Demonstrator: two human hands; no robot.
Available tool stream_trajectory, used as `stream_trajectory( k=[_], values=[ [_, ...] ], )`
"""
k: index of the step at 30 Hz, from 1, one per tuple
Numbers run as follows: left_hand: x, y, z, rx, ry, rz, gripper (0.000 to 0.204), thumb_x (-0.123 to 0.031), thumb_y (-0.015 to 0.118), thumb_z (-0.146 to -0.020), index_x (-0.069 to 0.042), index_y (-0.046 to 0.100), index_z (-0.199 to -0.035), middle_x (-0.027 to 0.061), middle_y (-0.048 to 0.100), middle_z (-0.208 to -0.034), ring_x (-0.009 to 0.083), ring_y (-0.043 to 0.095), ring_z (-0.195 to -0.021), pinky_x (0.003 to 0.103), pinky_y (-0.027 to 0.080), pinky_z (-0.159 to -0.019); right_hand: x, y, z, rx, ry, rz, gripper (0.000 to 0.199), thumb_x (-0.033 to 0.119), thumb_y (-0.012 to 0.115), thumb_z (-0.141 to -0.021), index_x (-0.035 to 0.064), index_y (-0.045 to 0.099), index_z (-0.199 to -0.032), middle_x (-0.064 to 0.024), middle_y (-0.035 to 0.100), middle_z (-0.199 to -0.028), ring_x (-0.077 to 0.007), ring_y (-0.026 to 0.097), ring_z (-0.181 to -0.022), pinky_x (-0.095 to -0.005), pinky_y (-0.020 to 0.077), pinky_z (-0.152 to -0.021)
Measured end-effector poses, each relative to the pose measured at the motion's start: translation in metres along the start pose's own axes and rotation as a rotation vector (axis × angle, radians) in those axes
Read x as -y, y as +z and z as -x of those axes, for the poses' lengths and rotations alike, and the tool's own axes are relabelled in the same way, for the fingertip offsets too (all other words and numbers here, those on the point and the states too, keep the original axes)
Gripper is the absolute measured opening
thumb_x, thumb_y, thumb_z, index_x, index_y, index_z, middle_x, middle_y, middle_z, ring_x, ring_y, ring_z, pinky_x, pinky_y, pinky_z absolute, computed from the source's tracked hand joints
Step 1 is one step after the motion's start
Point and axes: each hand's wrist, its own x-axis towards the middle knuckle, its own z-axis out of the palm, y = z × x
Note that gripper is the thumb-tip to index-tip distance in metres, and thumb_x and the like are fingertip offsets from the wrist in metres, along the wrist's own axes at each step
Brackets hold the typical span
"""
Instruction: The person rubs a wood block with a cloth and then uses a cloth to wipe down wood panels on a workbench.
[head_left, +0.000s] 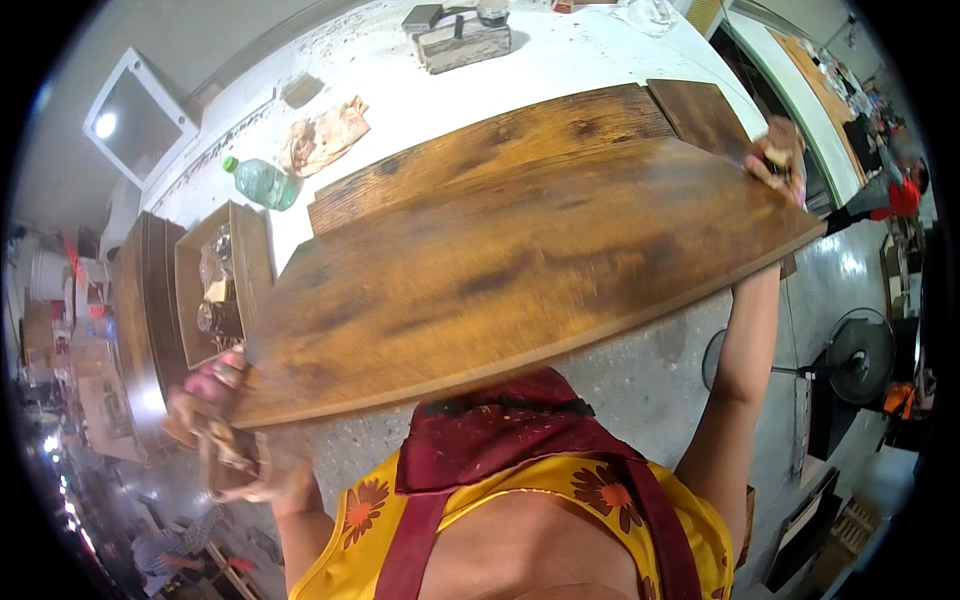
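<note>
I hold a long brown wood-grain board (pixel 520 270) flat in front of my chest, raised off the white worktable (pixel 600 55). My left hand (pixel 215 395), blurred and in a pink and tan glove, grips the board's left end. Gripping the far right end is my right hand (pixel 778 152). Behind the held board, a second similar brown board (pixel 500 135) lies on the table, with a shorter dark board (pixel 705 110) at its right end.
On the table are a green plastic bottle (pixel 262 182), a crumpled tan rag (pixel 322 135) and a grey tool block (pixel 462 40). A brown tray (pixel 215 285) of small parts sits at left. A black fan (pixel 858 358) stands on the floor right. Another person (pixel 890 190) is far right.
</note>
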Motion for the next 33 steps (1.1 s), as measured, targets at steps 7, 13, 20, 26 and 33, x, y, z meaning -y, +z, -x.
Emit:
stream_trajectory(
  k=[7,13,20,26,33],
  values=[
    [-0.007,-0.008,0.040,0.141,-0.120,-0.021,0.054,-0.043,0.055,-0.079,-0.009,0.046,-0.120,0.0097,0.046,-0.107,0.0243,0.045,-0.100,0.038,0.043,-0.090,-0.047,-0.052,0.050,-0.300,-0.168,0.918,0.036,0.006,0.056,-0.088,-0.0011,0.047,-0.122,-0.0165,0.059,-0.109,-0.0193,0.064,-0.082,-0.0258,0.0562,-0.067],
    [-0.006,-0.031,0.025,0.113,-0.224,-0.162,0.056,-0.034,0.063,-0.075,-0.011,0.047,-0.124,0.0114,0.045,-0.119,0.0276,0.042,-0.113,0.040,0.042,-0.094,-0.019,-0.062,0.055,-0.396,-0.030,1.164,0.032,0.013,0.055,-0.090,0.0017,0.051,-0.120,-0.0098,0.060,-0.112,-0.0187,0.061,-0.096,-0.0309,0.0500,-0.083],
    [0.067,-0.067,0.011,1.079,-0.344,-1.258,0.069,-0.031,0.073,-0.068,-0.015,0.049,-0.131,0.0152,0.042,-0.135,0.0339,0.039,-0.126,0.044,0.041,-0.097,-0.039,-0.035,0.068,-0.319,0.070,0.879,0.035,0.007,0.055,-0.088,0.0011,0.052,-0.123,-0.0113,0.057,-0.116,-0.0207,0.056,-0.105,-0.0299,0.0443,-0.092],
    [0.168,-0.042,-0.034,1.130,0.039,-1.257,0.047,-0.013,0.064,-0.077,-0.017,0.056,-0.123,0.0087,0.042,-0.139,0.0357,0.031,-0.132,0.047,0.026,-0.108,-0.039,0.020,0.067,-0.337,0.193,1.166,0.036,0.005,0.066,-0.081,-0.0022,0.056,-0.115,-0.0082,0.064,-0.101,-0.0140,0.059,-0.091,-0.0245,0.0448,-0.083],
    [0.275,0.151,0.006,0.939,-0.139,-0.393,0.033,-0.013,0.063,-0.078,-0.011,0.057,-0.111,0.0067,0.054,-0.116,0.0228,0.050,-0.108,0.035,0.046,-0.090,-0.043,0.021,0.070,-0.392,0.141,0.913,0.036,0.008,0.069,-0.082,-0.0025,0.057,-0.114,-0.0067,0.063,-0.099,-0.0119,0.059,-0.088,-0.0215,0.0455,-0.077]
  ],
)
